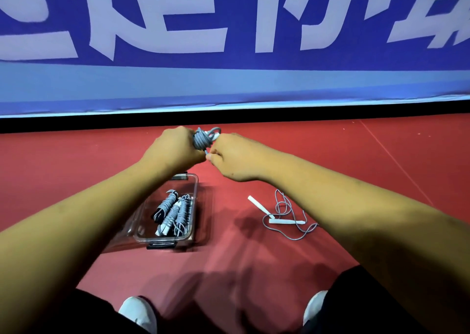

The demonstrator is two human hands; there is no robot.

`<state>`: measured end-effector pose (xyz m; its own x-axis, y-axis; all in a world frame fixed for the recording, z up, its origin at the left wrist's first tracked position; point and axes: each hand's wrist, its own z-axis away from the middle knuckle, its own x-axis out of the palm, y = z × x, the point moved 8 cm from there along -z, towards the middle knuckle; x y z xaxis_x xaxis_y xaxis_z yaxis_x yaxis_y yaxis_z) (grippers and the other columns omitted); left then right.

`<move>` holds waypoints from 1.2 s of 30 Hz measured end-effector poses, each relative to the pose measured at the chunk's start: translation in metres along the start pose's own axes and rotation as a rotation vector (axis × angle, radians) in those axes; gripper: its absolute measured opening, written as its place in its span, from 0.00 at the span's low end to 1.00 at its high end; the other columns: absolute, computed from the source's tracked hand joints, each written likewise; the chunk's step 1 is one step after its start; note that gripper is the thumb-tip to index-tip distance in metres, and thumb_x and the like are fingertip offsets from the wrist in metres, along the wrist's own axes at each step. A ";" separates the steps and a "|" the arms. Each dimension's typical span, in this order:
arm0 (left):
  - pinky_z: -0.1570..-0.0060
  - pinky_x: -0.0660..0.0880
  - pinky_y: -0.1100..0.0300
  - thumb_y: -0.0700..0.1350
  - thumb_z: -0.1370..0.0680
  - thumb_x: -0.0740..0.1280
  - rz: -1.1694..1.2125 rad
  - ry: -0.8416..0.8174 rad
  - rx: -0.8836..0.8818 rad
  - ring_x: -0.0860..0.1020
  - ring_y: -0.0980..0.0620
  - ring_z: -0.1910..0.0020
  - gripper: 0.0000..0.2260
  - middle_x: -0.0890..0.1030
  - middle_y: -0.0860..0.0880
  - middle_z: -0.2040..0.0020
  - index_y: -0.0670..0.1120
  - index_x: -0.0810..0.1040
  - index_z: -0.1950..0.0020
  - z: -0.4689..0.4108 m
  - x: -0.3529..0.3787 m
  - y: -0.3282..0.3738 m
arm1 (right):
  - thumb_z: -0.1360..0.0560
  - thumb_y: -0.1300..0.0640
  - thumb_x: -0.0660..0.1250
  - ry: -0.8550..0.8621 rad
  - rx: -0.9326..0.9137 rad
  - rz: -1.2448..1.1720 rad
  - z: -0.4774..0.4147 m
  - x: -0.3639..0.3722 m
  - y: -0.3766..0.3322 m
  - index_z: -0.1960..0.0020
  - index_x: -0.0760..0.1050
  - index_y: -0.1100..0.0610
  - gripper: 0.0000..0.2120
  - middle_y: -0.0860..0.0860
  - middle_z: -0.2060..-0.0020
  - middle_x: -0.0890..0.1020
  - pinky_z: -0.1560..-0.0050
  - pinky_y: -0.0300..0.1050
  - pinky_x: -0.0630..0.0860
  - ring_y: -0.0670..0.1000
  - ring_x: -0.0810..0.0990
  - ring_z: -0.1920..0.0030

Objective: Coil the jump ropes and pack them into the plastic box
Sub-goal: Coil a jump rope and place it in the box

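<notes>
I hold a grey jump rope bundle (203, 139) up in front of me, between both hands. My left hand (173, 148) grips the coiled bundle from the left. My right hand (235, 157) pinches the rope's loose end just below the bundle. Below my left forearm a clear plastic box (194, 193) stands open on the red floor, with several coiled grey ropes (175, 212) inside. To the right of the box a loose grey jump rope (284, 218) with white handles lies uncoiled on the floor, partly hidden by my right forearm.
A blue banner with white lettering (229, 41) runs along the wall beyond the red floor (76, 160). My white shoes (138, 313) and dark trousers show at the bottom edge. A thin line crosses the floor at the right.
</notes>
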<state>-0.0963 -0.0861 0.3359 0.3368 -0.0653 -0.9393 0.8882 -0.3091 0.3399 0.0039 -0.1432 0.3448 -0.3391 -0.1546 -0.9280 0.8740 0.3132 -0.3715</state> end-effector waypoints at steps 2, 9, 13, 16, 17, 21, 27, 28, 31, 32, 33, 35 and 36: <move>0.63 0.70 0.56 0.52 0.29 0.70 -0.099 -0.019 -0.011 0.78 0.37 0.61 0.11 0.77 0.42 0.65 0.44 0.75 0.62 -0.005 0.011 -0.001 | 0.19 0.56 0.57 -0.011 -0.006 0.052 0.004 0.002 -0.005 0.69 0.63 0.56 0.19 0.52 0.72 0.69 0.69 0.47 0.59 0.52 0.67 0.70; 0.65 0.68 0.58 0.49 0.30 0.70 -0.279 -0.097 0.074 0.75 0.41 0.66 0.12 0.74 0.47 0.69 0.46 0.70 0.67 -0.001 0.024 0.006 | 0.26 0.62 0.63 -0.010 -0.084 0.031 0.012 -0.005 -0.008 0.70 0.67 0.61 0.15 0.54 0.76 0.65 0.69 0.49 0.63 0.54 0.62 0.73; 0.64 0.70 0.57 0.48 0.29 0.70 -0.310 -0.266 0.358 0.73 0.44 0.65 0.04 0.75 0.50 0.69 0.49 0.77 0.60 0.015 0.037 0.029 | 0.26 0.52 0.69 0.000 -0.073 -0.031 0.012 -0.021 0.011 0.58 0.84 0.54 0.07 0.48 0.67 0.83 0.60 0.47 0.76 0.48 0.79 0.64; 0.64 0.71 0.56 0.49 0.29 0.71 -0.342 -0.314 0.493 0.71 0.47 0.67 0.09 0.70 0.55 0.72 0.53 0.70 0.62 0.023 0.038 0.039 | 0.27 0.51 0.72 0.009 -0.059 -0.141 0.012 -0.021 0.018 0.59 0.84 0.52 0.05 0.42 0.70 0.82 0.63 0.40 0.74 0.41 0.78 0.67; 0.64 0.69 0.56 0.50 0.29 0.71 -0.362 -0.320 0.497 0.71 0.48 0.67 0.09 0.69 0.55 0.72 0.54 0.70 0.61 0.021 0.035 0.039 | 0.28 0.52 0.73 0.019 -0.052 -0.174 0.012 -0.021 0.020 0.59 0.84 0.52 0.05 0.40 0.72 0.81 0.66 0.37 0.72 0.40 0.76 0.69; 0.63 0.71 0.56 0.51 0.28 0.70 -0.460 -0.359 0.500 0.74 0.47 0.64 0.06 0.77 0.52 0.66 0.51 0.78 0.54 0.021 0.031 0.037 | 0.30 0.50 0.74 0.035 -0.036 -0.175 0.008 -0.018 0.019 0.61 0.84 0.55 0.08 0.47 0.68 0.83 0.64 0.43 0.73 0.47 0.79 0.66; 0.68 0.67 0.60 0.51 0.31 0.71 -0.324 -0.423 0.592 0.70 0.53 0.72 0.11 0.74 0.51 0.73 0.49 0.71 0.67 0.034 0.030 0.046 | 0.35 0.49 0.80 0.037 -0.026 -0.342 0.009 -0.023 0.021 0.62 0.74 0.59 0.18 0.52 0.71 0.77 0.71 0.42 0.67 0.48 0.70 0.73; 0.70 0.65 0.62 0.51 0.34 0.70 -0.187 -0.430 0.563 0.68 0.56 0.75 0.12 0.71 0.52 0.76 0.50 0.69 0.70 0.036 0.025 0.046 | 0.31 0.53 0.78 0.008 -0.007 -0.494 0.009 -0.021 0.025 0.61 0.74 0.61 0.15 0.55 0.72 0.76 0.72 0.40 0.68 0.50 0.70 0.74; 0.73 0.66 0.64 0.52 0.39 0.69 0.233 -0.522 0.426 0.68 0.55 0.77 0.09 0.71 0.53 0.76 0.49 0.71 0.68 0.046 0.015 0.044 | 0.23 0.59 0.69 -0.064 0.023 -0.763 0.010 -0.011 0.033 0.58 0.73 0.60 0.08 0.54 0.72 0.76 0.72 0.40 0.70 0.49 0.71 0.76; 0.74 0.66 0.63 0.52 0.39 0.69 0.340 -0.559 0.388 0.68 0.54 0.76 0.09 0.70 0.53 0.75 0.50 0.71 0.68 0.050 0.014 0.043 | 0.22 0.59 0.66 -0.096 0.018 -0.790 0.012 -0.006 0.032 0.58 0.73 0.60 0.08 0.53 0.72 0.75 0.72 0.41 0.70 0.49 0.71 0.76; 0.74 0.66 0.63 0.51 0.38 0.69 0.420 -0.580 0.356 0.67 0.53 0.76 0.09 0.70 0.52 0.75 0.50 0.71 0.69 0.053 0.013 0.042 | 0.20 0.59 0.64 -0.127 0.014 -0.789 0.013 0.000 0.032 0.57 0.73 0.60 0.08 0.53 0.71 0.75 0.72 0.41 0.70 0.49 0.71 0.75; 0.77 0.65 0.64 0.46 0.32 0.72 0.498 -0.555 0.286 0.67 0.52 0.78 0.09 0.73 0.46 0.75 0.47 0.74 0.68 0.053 0.007 0.035 | 0.18 0.57 0.60 -0.158 0.017 -0.793 0.014 0.008 0.030 0.56 0.74 0.61 0.11 0.52 0.71 0.72 0.72 0.42 0.68 0.49 0.68 0.75; 0.79 0.64 0.65 0.43 0.28 0.73 0.501 -0.517 0.228 0.67 0.51 0.80 0.10 0.75 0.42 0.74 0.44 0.75 0.67 0.049 0.004 0.029 | 0.18 0.56 0.59 -0.161 0.037 -0.824 0.014 0.011 0.031 0.56 0.74 0.61 0.13 0.52 0.72 0.70 0.73 0.41 0.66 0.48 0.66 0.76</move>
<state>-0.0848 -0.1416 0.3396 0.4441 -0.6690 -0.5960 0.5615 -0.3106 0.7670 0.0317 -0.1481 0.3233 -0.8226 -0.4534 -0.3431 0.3798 0.0109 -0.9250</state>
